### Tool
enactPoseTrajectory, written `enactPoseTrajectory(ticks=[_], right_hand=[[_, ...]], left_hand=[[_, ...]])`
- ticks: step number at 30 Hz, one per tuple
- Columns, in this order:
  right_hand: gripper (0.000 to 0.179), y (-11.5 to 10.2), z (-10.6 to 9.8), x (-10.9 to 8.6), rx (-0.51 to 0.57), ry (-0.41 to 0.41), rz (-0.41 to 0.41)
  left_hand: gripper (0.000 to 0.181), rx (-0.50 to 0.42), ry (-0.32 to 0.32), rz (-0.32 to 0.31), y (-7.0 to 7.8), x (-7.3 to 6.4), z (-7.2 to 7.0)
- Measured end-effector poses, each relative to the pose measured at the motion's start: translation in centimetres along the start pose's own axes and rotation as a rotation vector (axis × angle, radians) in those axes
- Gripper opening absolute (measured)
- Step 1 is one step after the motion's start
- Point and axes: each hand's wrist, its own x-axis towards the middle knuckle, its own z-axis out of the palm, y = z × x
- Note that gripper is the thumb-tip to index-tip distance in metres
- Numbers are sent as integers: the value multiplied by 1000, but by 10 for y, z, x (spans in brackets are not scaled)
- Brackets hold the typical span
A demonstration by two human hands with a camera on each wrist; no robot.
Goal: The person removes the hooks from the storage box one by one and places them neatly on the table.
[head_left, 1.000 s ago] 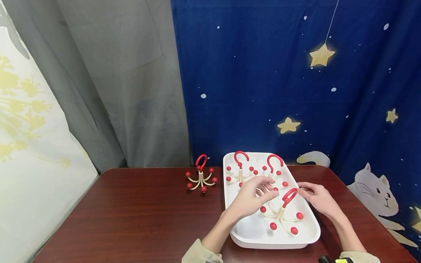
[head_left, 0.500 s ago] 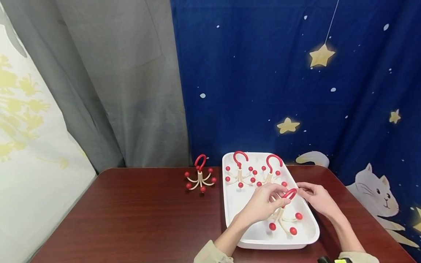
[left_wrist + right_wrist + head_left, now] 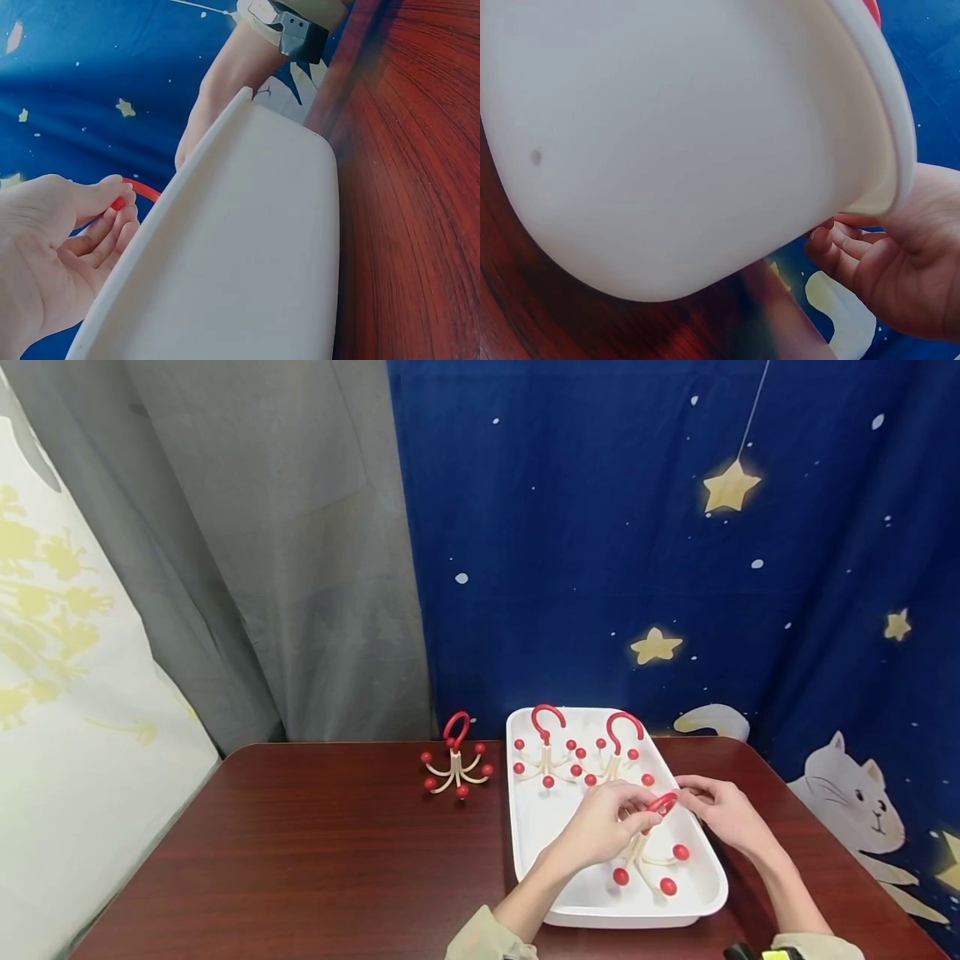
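Note:
My left hand [image 3: 603, 825] pinches the red hook [image 3: 662, 803] of a small octopus hanger [image 3: 639, 853] with cream arms and red ball tips, in the near part of the white tray [image 3: 540, 852]. The left wrist view shows thumb and fingertips together on the red hook [image 3: 139, 188]; the tray wall hides the rest of the hanger there. At the tray's right rim, my right hand [image 3: 722, 810] has its fingers curled at the edge. In the right wrist view those fingers [image 3: 846, 253] sit right under the rim, against the outer wall.
Two similar hangers, a left one [image 3: 547, 760] and a right one [image 3: 617, 767], stand in the tray's far part. Another hanger [image 3: 456, 768] stands on the brown table [image 3: 315, 852] left of the tray. Curtains [image 3: 570, 543] hang behind the table.
My left hand has moved right and nearer, from over the tray's middle to the near hanger, and taken hold of its red hook. The right hand stays at the rim.

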Motion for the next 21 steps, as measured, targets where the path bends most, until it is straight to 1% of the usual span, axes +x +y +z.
enactPoseTrajectory(ticks=[4, 7, 13, 21], right_hand=[[37, 0, 0, 0, 13, -4, -1], [38, 0, -1, 1, 23, -9, 6], [42, -1, -1, 1, 13, -8, 16], [46, -2, -1, 0, 15, -12, 29]], left_hand=[[15, -18, 14, -28, 3, -1, -2], [16, -26, 26, -38, 5, -2, -4], [17, -20, 68, 8, 11, -2, -11], [17, -88, 120, 25, 19, -7, -27]])
